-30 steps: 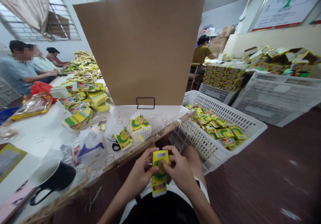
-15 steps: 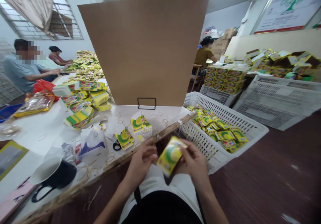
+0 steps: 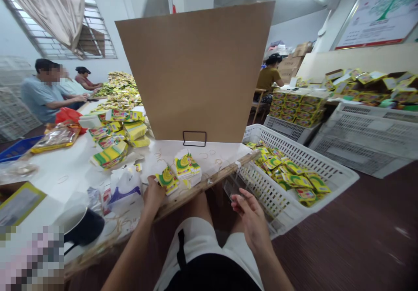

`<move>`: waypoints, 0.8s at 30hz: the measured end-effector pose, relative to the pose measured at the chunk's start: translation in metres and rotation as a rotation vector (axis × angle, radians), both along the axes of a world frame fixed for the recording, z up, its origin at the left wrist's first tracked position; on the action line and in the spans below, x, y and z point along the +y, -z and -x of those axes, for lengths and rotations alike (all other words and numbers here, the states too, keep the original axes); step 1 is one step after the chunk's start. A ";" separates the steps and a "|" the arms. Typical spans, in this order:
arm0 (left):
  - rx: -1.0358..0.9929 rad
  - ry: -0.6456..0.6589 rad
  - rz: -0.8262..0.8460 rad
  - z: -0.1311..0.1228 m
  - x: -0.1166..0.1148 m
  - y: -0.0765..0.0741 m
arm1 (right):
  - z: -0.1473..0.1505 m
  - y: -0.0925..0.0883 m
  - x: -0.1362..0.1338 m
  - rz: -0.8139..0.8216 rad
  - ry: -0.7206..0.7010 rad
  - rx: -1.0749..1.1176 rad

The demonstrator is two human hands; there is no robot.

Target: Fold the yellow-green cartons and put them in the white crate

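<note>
My left hand [image 3: 154, 197] is at the table's front edge, its fingers closed at the left side of a flat yellow-and-green printed packet [image 3: 167, 180]. The thumb's hold is partly hidden. Just right of that packet is a stack of similar packets [image 3: 187, 167], with white edges showing. Over the gap between my lap and the basket, my right hand [image 3: 251, 217] is empty, palm turned inward, fingers apart and slightly bent. To its right stands a white plastic basket [image 3: 339, 178] holding many yellow-and-green packets [image 3: 294, 173].
A cardboard sheet [image 3: 199, 73] stands upright at the back, behind a black wire stand [image 3: 194, 138]. Left on the table are bundled packets [image 3: 109, 154], a tissue pack [image 3: 126, 186] and a dark mug [image 3: 86, 228]. Co-workers sit beyond; crates [image 3: 362, 134] stand at right.
The packet in my right hand is gone from it, and that hand's fingers have parted. My left hand has moved left and forward onto the packet on the table. The view has shifted slightly.
</note>
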State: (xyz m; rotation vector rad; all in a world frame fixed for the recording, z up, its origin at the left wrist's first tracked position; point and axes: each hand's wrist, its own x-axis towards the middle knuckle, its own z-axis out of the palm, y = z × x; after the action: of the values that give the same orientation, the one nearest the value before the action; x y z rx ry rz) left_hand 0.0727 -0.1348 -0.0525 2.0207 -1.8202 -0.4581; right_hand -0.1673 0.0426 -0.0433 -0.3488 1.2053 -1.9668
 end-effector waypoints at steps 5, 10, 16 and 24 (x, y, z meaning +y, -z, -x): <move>0.022 -0.025 -0.077 -0.006 -0.013 0.003 | -0.001 -0.003 0.000 -0.032 -0.033 0.046; 0.114 -0.007 -0.087 -0.005 -0.020 -0.002 | -0.006 0.002 -0.001 -0.044 -0.070 0.094; 0.265 0.048 0.153 -0.011 0.023 -0.033 | -0.015 -0.008 0.003 -0.044 -0.086 0.310; 0.611 0.969 -0.167 0.028 0.129 -0.082 | -0.043 -0.033 0.020 0.103 -0.304 1.148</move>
State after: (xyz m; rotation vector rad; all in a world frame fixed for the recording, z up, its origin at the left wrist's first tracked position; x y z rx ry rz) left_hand 0.0444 -0.0062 0.0293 0.7581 -2.2281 -1.3379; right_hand -0.1243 0.0628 -0.0107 -1.7589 1.5552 -1.5138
